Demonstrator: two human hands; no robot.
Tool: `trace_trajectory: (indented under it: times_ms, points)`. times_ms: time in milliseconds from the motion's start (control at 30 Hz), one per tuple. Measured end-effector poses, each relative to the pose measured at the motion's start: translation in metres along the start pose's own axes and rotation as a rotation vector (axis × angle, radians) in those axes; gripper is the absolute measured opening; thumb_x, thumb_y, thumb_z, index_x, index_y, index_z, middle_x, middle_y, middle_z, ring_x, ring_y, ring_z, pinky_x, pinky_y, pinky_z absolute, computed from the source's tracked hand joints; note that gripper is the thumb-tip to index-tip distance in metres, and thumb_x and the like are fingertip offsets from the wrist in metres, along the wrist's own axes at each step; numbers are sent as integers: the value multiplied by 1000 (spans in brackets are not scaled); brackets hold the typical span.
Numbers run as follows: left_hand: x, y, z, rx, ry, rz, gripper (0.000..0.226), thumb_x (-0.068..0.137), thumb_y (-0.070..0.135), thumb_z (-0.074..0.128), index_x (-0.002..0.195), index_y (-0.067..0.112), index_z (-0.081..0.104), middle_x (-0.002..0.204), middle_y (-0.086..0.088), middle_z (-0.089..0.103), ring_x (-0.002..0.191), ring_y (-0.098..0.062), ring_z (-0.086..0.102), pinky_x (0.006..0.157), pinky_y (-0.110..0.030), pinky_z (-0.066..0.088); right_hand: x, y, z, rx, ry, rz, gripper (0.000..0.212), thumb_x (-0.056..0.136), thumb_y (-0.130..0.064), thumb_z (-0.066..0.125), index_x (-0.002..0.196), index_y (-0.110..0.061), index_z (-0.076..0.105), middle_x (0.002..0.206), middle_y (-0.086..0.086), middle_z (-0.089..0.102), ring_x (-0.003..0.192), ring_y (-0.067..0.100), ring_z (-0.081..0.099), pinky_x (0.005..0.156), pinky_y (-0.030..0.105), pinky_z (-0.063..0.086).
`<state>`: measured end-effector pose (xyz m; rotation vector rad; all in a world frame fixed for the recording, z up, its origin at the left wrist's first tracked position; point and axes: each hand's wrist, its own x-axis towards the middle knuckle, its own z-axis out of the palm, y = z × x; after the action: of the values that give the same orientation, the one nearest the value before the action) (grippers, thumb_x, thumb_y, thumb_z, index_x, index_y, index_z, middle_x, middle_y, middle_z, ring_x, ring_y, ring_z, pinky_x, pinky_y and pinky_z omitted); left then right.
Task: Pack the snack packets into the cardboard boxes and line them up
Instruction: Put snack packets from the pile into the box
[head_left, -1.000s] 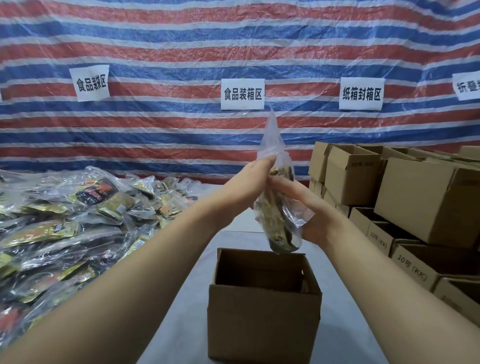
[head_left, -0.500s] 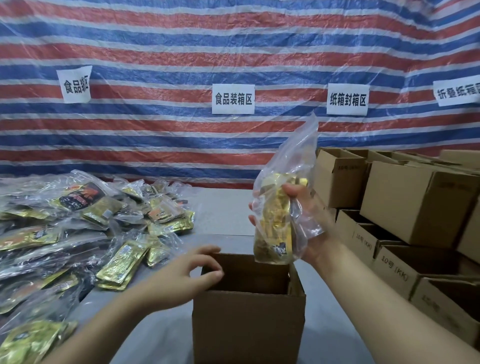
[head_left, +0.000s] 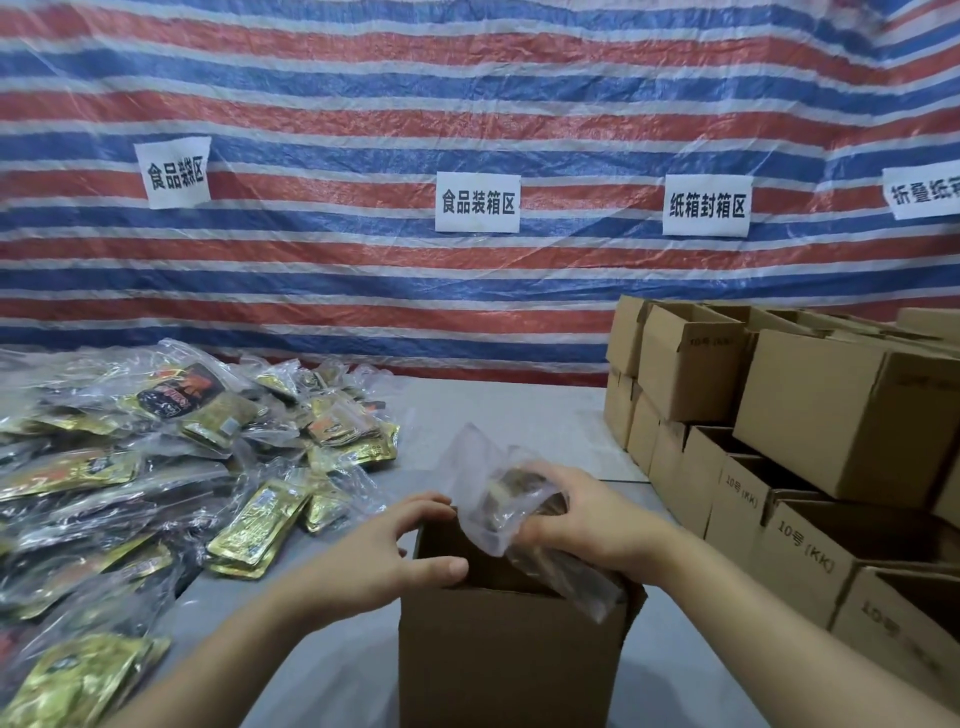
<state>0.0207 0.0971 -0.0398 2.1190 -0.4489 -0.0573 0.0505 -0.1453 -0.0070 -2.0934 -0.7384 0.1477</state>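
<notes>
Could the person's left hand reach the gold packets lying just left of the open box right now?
Probably yes. The left hand rests on the rim of the open box, and the nearest gold packets lie on the table beside it, with nothing between. It would have to let go of the box first.

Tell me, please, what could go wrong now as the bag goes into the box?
1. The clear bag of packets is partly over the rim of the open box; its loose plastic may catch there.
2. The left hand grips the rim beside the bag, so its fingers may get squeezed.
</notes>
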Motion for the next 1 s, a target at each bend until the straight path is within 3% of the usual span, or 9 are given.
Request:
trace_trajectory:
  times_ms: [100, 200, 267, 367, 467, 533, 600, 833, 1000]
  points:
    - [-1, 1, -1, 42, -14, 20, 49, 68, 64, 78, 111, 42, 69, 116, 28, 65, 110, 16, 54, 100, -16, 42, 6, 0, 1, -155, -137, 45, 33, 83, -49, 74, 111, -59, 61, 111, -24, 66, 103, -2, 62, 83, 14, 49]
    - [-1, -2, -3, 98, -29, 115, 62, 72, 59, 72, 129, 40, 57, 133, 23, 54, 124, 8, 48, 107, -23, 39, 20, 2, 12, -345, -316, 114, 29, 82, -54, 68, 109, -41, 67, 105, -10, 70, 94, 10, 65, 88, 31, 51]
    - [0, -5, -3, 23, -33, 97, 51, 70, 46, 80, 117, 46, 62, 123, 28, 57, 116, 7, 55, 100, -20, 45, 29, 0, 19, -401, -360, 148, 26, 84, -57, 65, 96, -34, 67, 93, 0, 70, 81, 17, 63, 80, 36, 51]
    - [4, -9, -1, -23, -40, 26, 60, 70, 42, 84, 122, 47, 54, 130, 27, 48, 117, 6, 53, 103, -21, 45, 40, -2, 28, -529, -454, 160, 25, 89, -56, 61, 75, -36, 56, 71, -10, 58, 63, 5, 51, 65, 24, 41]
    - [8, -13, -1, 86, -29, 20, 89, 58, 69, 75, 136, 35, 46, 138, 34, 35, 126, 17, 38, 103, -11, 34, 49, 3, 45, -722, -603, 248, 9, 99, -34, 53, 98, -32, 61, 95, -5, 61, 81, 11, 56, 79, 34, 41]
    - [7, -13, -2, 110, -33, 14, 92, 60, 71, 73, 139, 34, 45, 144, 33, 31, 133, 10, 33, 111, -20, 31, 51, 3, 56, -749, -654, 329, 28, 105, -31, 44, 128, -21, 59, 122, 6, 60, 107, 22, 57, 89, 35, 33]
    - [6, -15, -2, 94, -28, 2, 83, 70, 62, 77, 141, 33, 44, 148, 29, 29, 137, 4, 30, 116, -28, 28, 53, 0, 59, -708, -658, 392, 39, 107, -31, 42, 142, -16, 50, 138, 10, 53, 126, 29, 49, 94, 36, 32]
    - [7, -17, -6, 103, -46, -4, 80, 73, 58, 76, 142, 33, 44, 148, 30, 28, 136, 3, 31, 111, -23, 28, 44, -14, 30, -586, -597, 384, 43, 92, -37, 66, 126, -11, 64, 119, 5, 68, 108, 22, 64, 100, 42, 50]
    - [8, -13, -5, 45, -52, 2, 91, 61, 68, 74, 140, 32, 46, 143, 32, 34, 134, 4, 36, 111, -25, 34, 41, -30, 25, -553, -401, 197, 15, 90, -41, 68, 98, -29, 70, 89, -12, 68, 81, 4, 64, 74, 22, 53]
